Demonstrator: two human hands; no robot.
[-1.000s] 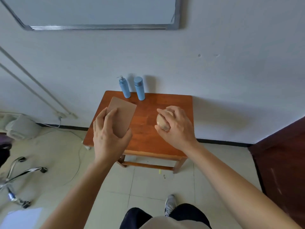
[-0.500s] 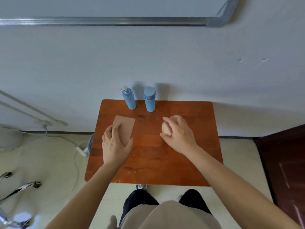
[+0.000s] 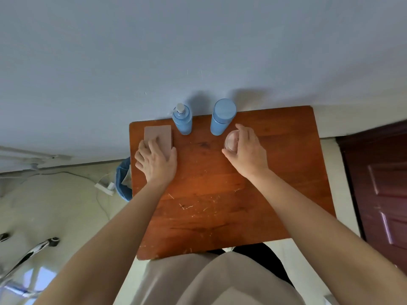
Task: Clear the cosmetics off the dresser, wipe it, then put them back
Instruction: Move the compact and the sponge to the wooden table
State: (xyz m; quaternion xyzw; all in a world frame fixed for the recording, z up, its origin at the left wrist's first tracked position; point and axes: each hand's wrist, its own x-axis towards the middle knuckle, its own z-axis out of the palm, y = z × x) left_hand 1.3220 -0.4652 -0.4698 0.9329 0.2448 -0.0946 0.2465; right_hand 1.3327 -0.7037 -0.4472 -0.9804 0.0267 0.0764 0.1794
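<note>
A flat tan-pink case (image 3: 159, 135) lies at the far left of the wooden dresser top (image 3: 220, 194). My left hand (image 3: 156, 160) grips its near end, fingers on top and thumb along its right edge. My right hand (image 3: 246, 150) curls round a small round pinkish jar (image 3: 231, 142) standing on the wood, just right of the two bottles. A blue pump bottle (image 3: 182, 119) and a blue capped bottle (image 3: 222, 116) stand upright at the back edge by the wall.
The dresser stands against a pale wall (image 3: 198, 51). A blue bin (image 3: 123, 179) and a white power strip (image 3: 105, 187) with cables sit on the floor at the left. A chair base (image 3: 33, 252) is at lower left, a dark door (image 3: 381, 183) at right.
I have stepped up to the dresser. Both hands carried the case and the jar toward the back and lowered them onto the wood, the case to the far left, the jar beside the capped bottle.
</note>
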